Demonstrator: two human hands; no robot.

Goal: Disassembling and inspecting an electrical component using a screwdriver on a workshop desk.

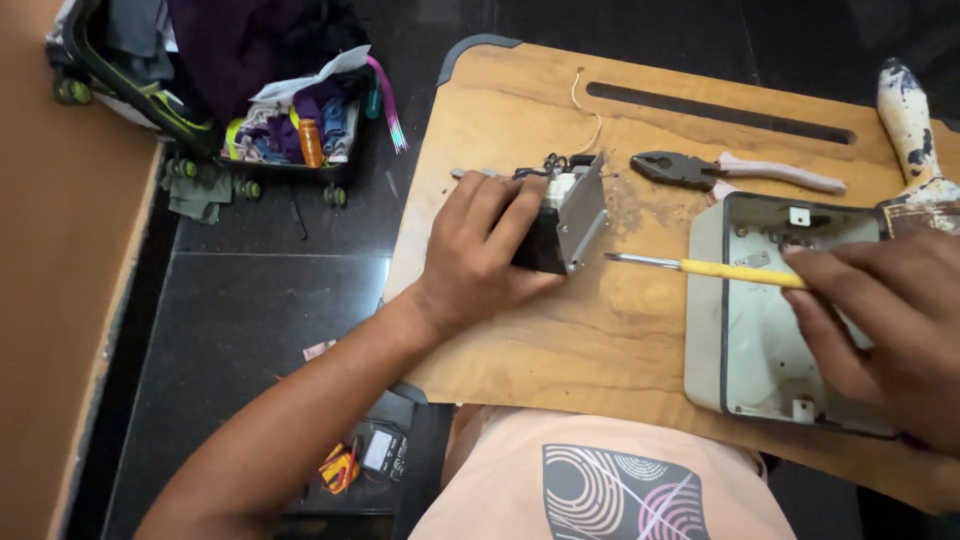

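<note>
Small black part w/ grey metal plate (572,215) sits mid-board on wooden lap desk (560,340). Left hand (480,250) wraps over it, fingers closed on its black body. Right hand (885,320) grips yellow-handled screwdriver (700,267), tip just beside the plate's lower edge. Under the right hand: open grey plastic box (745,350), hollow side up. Pliers w/ pale pink handles (735,170) lie behind, near the box. Far left on dark floor: open suitcase (200,110) w/ clothes & an orange bottle (311,143).
</note>
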